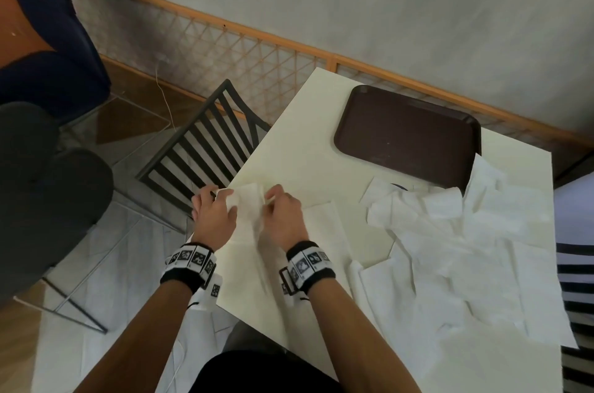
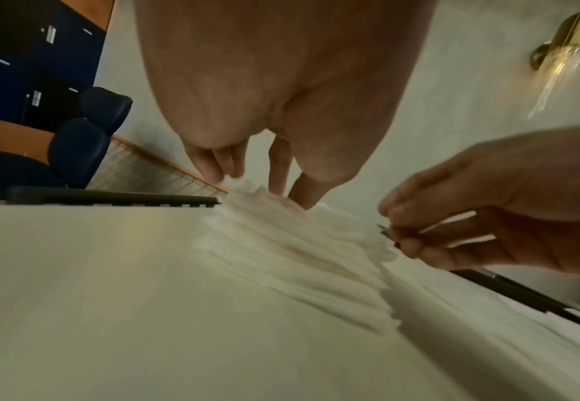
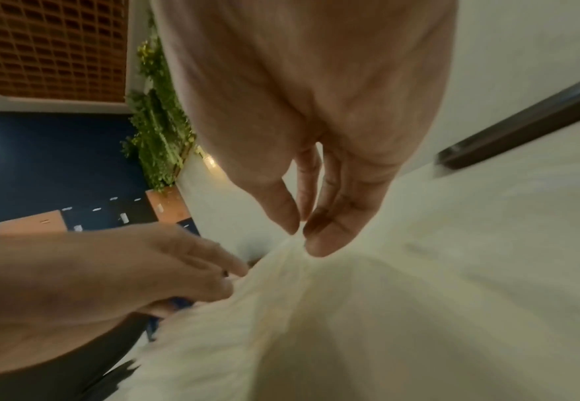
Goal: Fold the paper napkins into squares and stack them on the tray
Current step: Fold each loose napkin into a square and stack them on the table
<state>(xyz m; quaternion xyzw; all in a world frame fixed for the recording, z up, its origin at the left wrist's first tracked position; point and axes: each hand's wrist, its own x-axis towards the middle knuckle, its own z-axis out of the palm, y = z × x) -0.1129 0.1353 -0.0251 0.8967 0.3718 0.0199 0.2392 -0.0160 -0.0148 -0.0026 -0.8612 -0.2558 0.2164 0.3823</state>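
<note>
A white paper napkin (image 1: 247, 206) hangs lifted over the cream table (image 1: 305, 167) near its left edge, held by both hands. My left hand (image 1: 218, 203) pinches its far left corner. My right hand (image 1: 273, 201) pinches its far right corner between thumb and finger (image 3: 319, 238). In the left wrist view the napkin (image 2: 292, 244) is blurred. Another flat napkin (image 1: 324, 222) lies just right of my right hand. The dark brown tray (image 1: 408, 135) sits bare at the table's far side.
A loose pile of unfolded white napkins (image 1: 466, 251) covers the right half of the table, overlapping the tray's near right corner. A black slatted chair (image 1: 205, 141) stands against the table's left edge. A striped chair (image 1: 575, 264) is at the right.
</note>
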